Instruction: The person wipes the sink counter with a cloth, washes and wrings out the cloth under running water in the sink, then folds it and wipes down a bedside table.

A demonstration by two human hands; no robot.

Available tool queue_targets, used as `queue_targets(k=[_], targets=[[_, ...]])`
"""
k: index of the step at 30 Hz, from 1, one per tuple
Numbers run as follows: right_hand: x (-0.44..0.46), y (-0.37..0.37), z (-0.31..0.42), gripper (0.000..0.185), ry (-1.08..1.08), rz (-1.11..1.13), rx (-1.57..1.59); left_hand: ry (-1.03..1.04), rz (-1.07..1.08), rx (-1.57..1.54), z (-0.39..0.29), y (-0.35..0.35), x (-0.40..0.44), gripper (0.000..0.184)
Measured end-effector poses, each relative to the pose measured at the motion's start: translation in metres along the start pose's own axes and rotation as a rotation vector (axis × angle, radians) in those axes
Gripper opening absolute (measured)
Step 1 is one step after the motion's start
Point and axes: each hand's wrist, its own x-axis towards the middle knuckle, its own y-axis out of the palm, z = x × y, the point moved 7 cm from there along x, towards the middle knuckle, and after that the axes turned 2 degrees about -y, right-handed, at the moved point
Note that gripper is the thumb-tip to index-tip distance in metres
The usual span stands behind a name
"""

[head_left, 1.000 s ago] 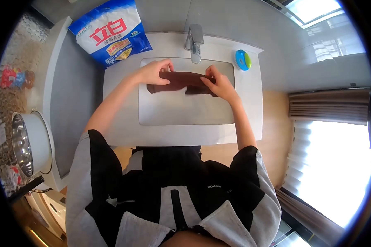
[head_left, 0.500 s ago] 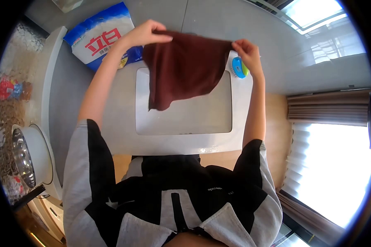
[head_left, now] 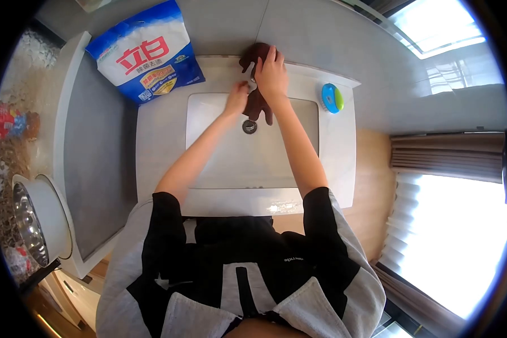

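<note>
Limp dark brown cloth [head_left: 255, 107]: bunched at the 12 o'clock edge of the white rectangular sink [head_left: 219, 152], long axis roughly 12 to 6.
Right hand [head_left: 272, 76]: nearer, laid over the cloth, which shows past it toward 11 and 7; I can't tell whether it grips.
Left hand [head_left: 236, 100]: blurred, cloth toward its 3 o'clock; contact unclear.
Both hands: close together, yet apart.

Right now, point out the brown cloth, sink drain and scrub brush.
Brown cloth [head_left: 257, 106]: head view, on its lower section.
Sink drain [head_left: 249, 127]: head view, on its middle.
Scrub brush [head_left: 330, 98]: head view, on its blue part.
</note>
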Motion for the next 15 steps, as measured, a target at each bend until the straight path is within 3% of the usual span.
queue_targets(k=[1,4,7,9,12,15], targets=[[0.003,0.001,0.003,0.062,0.018,0.028,-0.114,-0.167,0.029,-0.086,0.006,0.013,-0.010,0.039],[0.008,0.007,0.007,0.067,0.021,0.142,-0.398,-0.372,0.117,-0.197,-0.019,0.032,-0.040,0.044],[0.010,0.018,0.004,0.070,-0.013,0.089,-0.539,-0.301,0.225,-0.286,-0.045,0.040,-0.051,0.036],[0.006,0.012,0.000,0.070,-0.013,0.138,-0.463,-0.231,0.292,-0.355,-0.055,0.043,-0.054,0.035],[0.005,-0.004,0.003,0.056,0.075,0.165,-0.339,-0.318,0.107,-0.281,-0.029,0.042,-0.039,0.052],[0.012,-0.008,-0.003,0.050,0.166,0.204,-0.233,-0.287,0.254,-0.454,-0.033,0.057,-0.038,0.059]])
